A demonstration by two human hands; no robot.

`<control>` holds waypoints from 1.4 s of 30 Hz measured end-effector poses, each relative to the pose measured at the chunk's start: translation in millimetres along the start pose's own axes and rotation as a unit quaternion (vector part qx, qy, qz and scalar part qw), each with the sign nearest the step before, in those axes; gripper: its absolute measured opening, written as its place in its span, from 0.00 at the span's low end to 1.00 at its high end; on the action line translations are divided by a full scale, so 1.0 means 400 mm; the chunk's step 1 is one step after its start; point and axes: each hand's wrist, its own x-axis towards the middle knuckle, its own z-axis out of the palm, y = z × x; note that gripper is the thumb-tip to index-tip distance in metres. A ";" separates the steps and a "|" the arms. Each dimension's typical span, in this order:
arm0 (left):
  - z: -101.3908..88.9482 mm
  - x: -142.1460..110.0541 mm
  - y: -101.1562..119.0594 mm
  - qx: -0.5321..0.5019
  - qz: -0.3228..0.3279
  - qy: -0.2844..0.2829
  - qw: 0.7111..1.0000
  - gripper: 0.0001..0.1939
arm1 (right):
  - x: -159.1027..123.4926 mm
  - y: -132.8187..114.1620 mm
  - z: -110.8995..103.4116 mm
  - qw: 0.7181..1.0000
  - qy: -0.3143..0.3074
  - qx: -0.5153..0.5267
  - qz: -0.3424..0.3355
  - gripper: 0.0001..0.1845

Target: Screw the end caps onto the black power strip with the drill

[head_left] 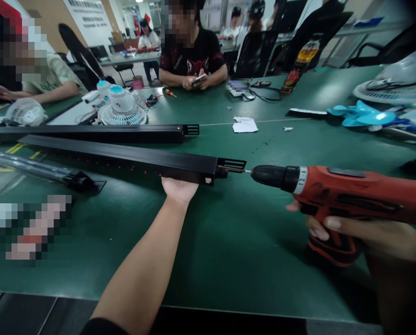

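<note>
A long black rectangular bar (131, 156) lies slanted across the middle, with small red dots along its lower side and a slotted black bracket (234, 164) at its right end. Beneath that end is my left hand (180, 188), gripping the bar; its fingers are hidden behind it. My right hand (375, 237) is wrapped around the handle of a red cordless drill (354, 186). The drill's black chuck (274, 177) points left, and its thin bit (247, 171) reaches the bracketed end of the bar. Whether the bit touches a screw, I cannot tell.
Another black bar (134, 132) lies behind, and a clear-wrapped one (36, 167) at left. White fan parts (122, 111), a blue fan blade (365, 114), paper scraps (244, 125) and a bottle (298, 67) stand on the green table (229, 260). A person (194, 56) sits opposite holding a phone.
</note>
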 end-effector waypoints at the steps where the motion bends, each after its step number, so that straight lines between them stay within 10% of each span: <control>1: 0.000 0.000 0.000 0.001 -0.001 -0.001 1.000 0.29 | 0.003 0.004 -0.009 1.000 -0.022 -0.010 -0.004 0.23; 42: 0.005 -0.001 -0.001 -0.007 -0.008 0.009 1.000 0.29 | 0.015 0.005 -0.031 0.995 -0.034 -0.073 -0.050 0.19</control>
